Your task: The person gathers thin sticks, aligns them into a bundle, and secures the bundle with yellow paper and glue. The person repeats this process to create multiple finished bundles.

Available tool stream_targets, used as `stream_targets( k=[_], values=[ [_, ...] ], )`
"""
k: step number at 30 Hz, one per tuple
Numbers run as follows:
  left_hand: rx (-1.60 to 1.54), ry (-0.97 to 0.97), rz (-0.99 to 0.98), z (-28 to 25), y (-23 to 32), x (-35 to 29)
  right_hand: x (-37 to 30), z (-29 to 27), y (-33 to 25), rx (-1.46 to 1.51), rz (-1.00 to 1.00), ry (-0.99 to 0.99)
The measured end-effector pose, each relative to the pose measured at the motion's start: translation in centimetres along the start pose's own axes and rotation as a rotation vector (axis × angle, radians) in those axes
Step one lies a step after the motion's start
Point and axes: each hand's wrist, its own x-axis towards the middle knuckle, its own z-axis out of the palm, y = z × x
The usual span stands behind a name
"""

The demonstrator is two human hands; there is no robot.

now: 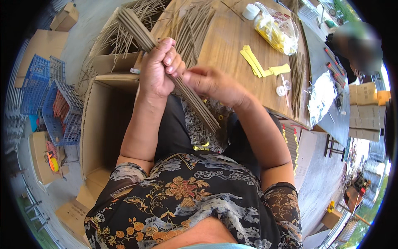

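Note:
My left hand (159,68) is wrapped round a bundle of thin brown sticks (195,101), which slants from the upper left down toward my lap. The bundle's upper end fans out a little past my fist; its lower end hangs between my knees. Against the bundle, just below the left fist, is my right hand (215,86), slightly blurred, its fingers curled and pinched together. Whatever those fingertips hold is hidden. On the wooden table (226,54) lie yellow strips (253,62), with more loose brown sticks (192,31) along its left side.
An open cardboard box (110,124) stands at my left, with a stick-filled box (116,39) beyond it. Blue crates (62,112) are farther left. The table holds a plastic bag of yellow material (275,31) and a white roll (250,11). A person (352,50) is at the far right.

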Motion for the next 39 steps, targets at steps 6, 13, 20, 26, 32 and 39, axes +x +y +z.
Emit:
stream_targets(
  k=[6, 13, 20, 26, 32, 39],
  values=[
    [0.086, 0.041, -0.088, 3.2, -1.9, -1.2, -4.6, 3.0, 0.4, -0.008, 0.069, 0.035],
    [0.063, -0.107, -0.034, 5.6, -1.1, -2.9, -8.3, 4.9, 0.9, -0.284, -0.163, 0.322],
    [0.436, -0.228, 0.251, 13.0, -2.7, -3.9, -7.8, 2.4, 1.3, -0.233, -0.42, 0.509],
    [0.599, -0.361, 0.429, 17.2, -5.0, -1.0, -5.7, -2.8, 0.0, -0.131, -0.67, 0.632],
    [0.729, -0.204, 0.3, 10.9, -10.5, 4.3, -1.1, -6.2, 7.1, -0.178, -0.599, 0.739],
    [0.741, -0.146, 0.343, 10.2, -11.7, 4.0, -1.2, -6.3, 6.9, -0.101, -0.576, 0.685]
  ],
)
